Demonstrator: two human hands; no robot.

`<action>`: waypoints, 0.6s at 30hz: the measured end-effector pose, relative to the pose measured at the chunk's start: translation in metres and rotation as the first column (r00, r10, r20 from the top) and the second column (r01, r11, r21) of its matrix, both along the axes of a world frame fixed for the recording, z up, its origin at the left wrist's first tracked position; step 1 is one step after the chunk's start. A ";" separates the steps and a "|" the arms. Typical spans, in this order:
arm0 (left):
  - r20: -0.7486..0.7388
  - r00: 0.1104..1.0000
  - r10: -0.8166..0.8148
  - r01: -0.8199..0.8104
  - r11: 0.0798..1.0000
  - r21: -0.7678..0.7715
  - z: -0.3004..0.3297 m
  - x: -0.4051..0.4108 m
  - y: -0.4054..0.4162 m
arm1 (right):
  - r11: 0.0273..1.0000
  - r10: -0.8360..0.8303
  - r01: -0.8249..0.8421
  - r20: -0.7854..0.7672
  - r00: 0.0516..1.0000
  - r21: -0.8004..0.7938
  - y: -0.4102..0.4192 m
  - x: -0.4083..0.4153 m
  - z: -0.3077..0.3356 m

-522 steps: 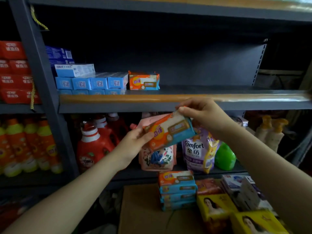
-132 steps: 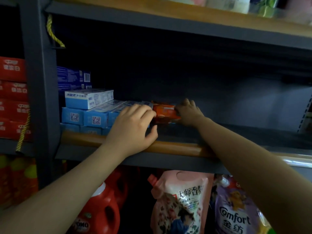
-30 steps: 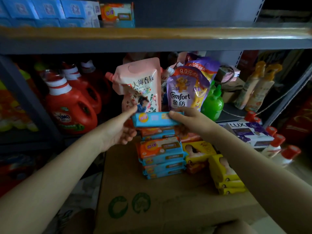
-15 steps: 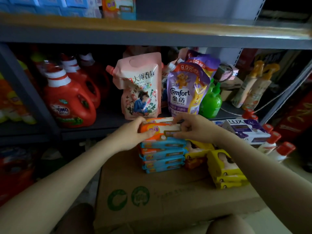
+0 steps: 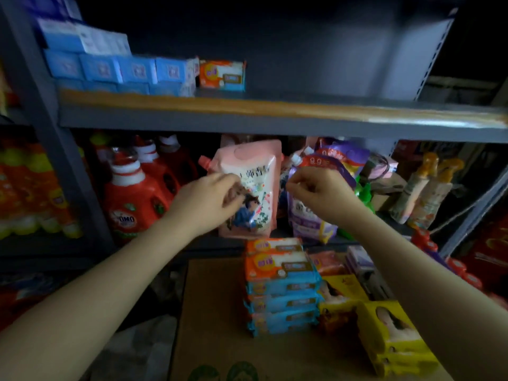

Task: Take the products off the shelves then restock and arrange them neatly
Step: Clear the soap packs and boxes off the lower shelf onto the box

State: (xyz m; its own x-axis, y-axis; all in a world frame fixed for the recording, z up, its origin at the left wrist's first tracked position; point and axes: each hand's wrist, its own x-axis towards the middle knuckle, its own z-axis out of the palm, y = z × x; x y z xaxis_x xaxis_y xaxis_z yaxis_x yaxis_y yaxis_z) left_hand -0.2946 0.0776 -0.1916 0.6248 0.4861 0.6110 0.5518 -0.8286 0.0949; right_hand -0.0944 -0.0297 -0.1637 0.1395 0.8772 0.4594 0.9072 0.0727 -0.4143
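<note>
Orange-and-blue soap packs (image 5: 280, 284) sit stacked on the cardboard box (image 5: 217, 325) below both hands; they look light, firm and slick-wrapped, best pinched by the short ends. The left hand (image 5: 204, 200) and right hand (image 5: 319, 193) hover above with fingers loosely curled, holding nothing. One pack (image 5: 222, 75) already stands on the shelf (image 5: 275, 111), with plenty of open room to its right, though the front lip needs clearing.

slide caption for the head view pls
Both hands, left and right, empty above the soap bar stack on a cardboard box.
</note>
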 end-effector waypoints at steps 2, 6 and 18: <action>0.078 0.996 0.044 -0.061 0.972 0.226 0.032 -0.009 0.018 | 0.990 -0.060 0.064 -0.031 0.998 0.129 0.012 0.000 0.025; 0.108 0.992 0.071 -0.116 0.864 0.490 0.095 -0.019 0.057 | 0.969 -0.088 0.086 -0.002 0.996 0.231 0.038 -0.005 0.069; -0.004 0.985 0.175 -0.154 0.881 0.447 0.129 -0.018 0.143 | 0.990 -0.046 0.050 -0.034 0.998 0.129 0.172 -0.010 0.143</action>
State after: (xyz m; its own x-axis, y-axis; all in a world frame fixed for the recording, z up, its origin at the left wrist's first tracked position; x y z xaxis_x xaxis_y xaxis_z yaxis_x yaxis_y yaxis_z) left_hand -0.3124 0.2211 -0.0628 0.5902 0.2692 0.7611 0.6790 -0.6753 -0.2878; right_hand -0.1044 0.1421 -0.0205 0.1958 0.8024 0.5638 0.8980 0.0842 -0.4318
